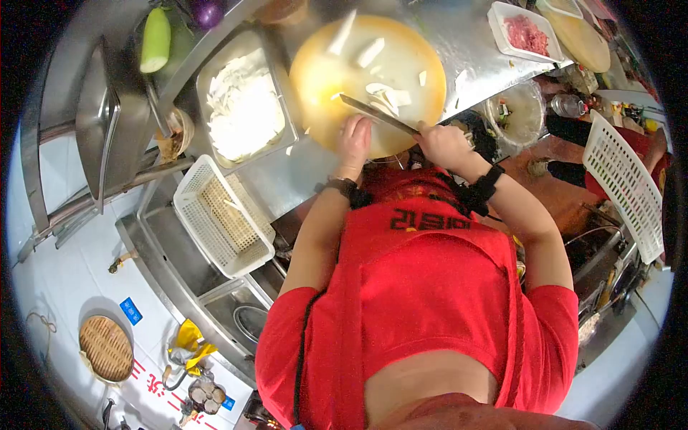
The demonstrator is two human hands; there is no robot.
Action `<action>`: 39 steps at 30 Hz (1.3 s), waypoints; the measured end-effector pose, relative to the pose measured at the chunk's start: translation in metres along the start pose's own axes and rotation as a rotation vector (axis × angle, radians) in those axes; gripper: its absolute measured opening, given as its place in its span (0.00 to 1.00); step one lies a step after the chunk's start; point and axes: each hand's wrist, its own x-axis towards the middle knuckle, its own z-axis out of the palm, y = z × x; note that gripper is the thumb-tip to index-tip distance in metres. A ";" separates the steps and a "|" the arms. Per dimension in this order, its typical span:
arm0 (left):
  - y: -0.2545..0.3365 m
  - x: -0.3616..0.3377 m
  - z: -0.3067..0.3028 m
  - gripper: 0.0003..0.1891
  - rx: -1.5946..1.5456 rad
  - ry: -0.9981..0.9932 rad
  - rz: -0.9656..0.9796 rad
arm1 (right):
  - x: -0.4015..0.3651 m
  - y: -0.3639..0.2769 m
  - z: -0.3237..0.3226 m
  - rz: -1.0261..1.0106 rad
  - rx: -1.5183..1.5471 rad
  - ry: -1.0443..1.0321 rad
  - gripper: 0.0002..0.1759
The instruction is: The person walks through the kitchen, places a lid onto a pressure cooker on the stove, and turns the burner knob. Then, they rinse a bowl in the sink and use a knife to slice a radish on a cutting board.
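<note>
My right hand (446,147) is closed around the handle of a kitchen knife (380,115), its blade slanting over a round yellowish cutting board (315,54). My left hand (355,142) rests at the board's near edge beside the blade, fingers together and bent; anything under them is hidden. Just beyond the blade lie white slices (387,97) of what looks like a peeled vegetable. Larger white pieces (370,53) sit farther back on the board. Left of the board, a metal tray (290,132) holds a heap of white slices (247,107).
A white basket (247,247) stands over the sink at left. A pale green vegetable (155,41) and a purple one (207,11) lie at the upper left. Minced meat (527,36) fills a white tub at the upper right. A lined bin (517,118) is below the counter.
</note>
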 end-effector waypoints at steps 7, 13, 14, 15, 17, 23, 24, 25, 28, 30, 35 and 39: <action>0.002 0.004 -0.005 0.06 0.008 -0.015 0.019 | 0.001 -0.004 -0.003 0.030 -0.018 -0.053 0.11; 0.002 0.005 -0.002 0.05 -0.016 -0.013 0.012 | 0.009 -0.007 0.010 0.060 -0.011 -0.085 0.13; 0.002 0.005 -0.003 0.06 0.010 -0.007 0.018 | 0.012 -0.010 0.007 0.122 -0.031 -0.154 0.13; 0.002 0.004 -0.003 0.06 0.036 -0.005 0.021 | 0.012 -0.010 0.001 0.121 -0.031 -0.152 0.13; 0.002 0.004 -0.004 0.06 0.027 -0.004 0.022 | 0.004 -0.009 -0.014 0.065 0.014 -0.124 0.15; -0.001 -0.001 0.002 0.05 0.023 0.000 -0.005 | -0.010 -0.009 -0.028 0.066 -0.004 -0.114 0.14; -0.001 0.000 0.001 0.05 0.042 -0.016 0.007 | -0.010 -0.009 -0.026 0.069 -0.004 -0.113 0.14; -0.001 0.000 0.002 0.05 0.040 -0.017 0.007 | -0.010 -0.007 -0.023 0.057 -0.011 -0.108 0.14; -0.002 -0.002 0.003 0.05 0.010 -0.008 -0.014 | -0.004 -0.003 -0.004 0.047 -0.005 -0.099 0.12; -0.001 -0.002 0.004 0.05 0.002 -0.007 -0.013 | 0.002 -0.006 0.008 0.053 0.007 -0.093 0.12; -0.001 -0.003 0.000 0.05 0.048 -0.025 -0.012 | 0.011 -0.007 0.008 0.044 -0.014 -0.085 0.12; 0.001 -0.002 0.001 0.05 0.051 -0.008 -0.022 | -0.005 -0.009 -0.011 0.055 0.059 0.000 0.15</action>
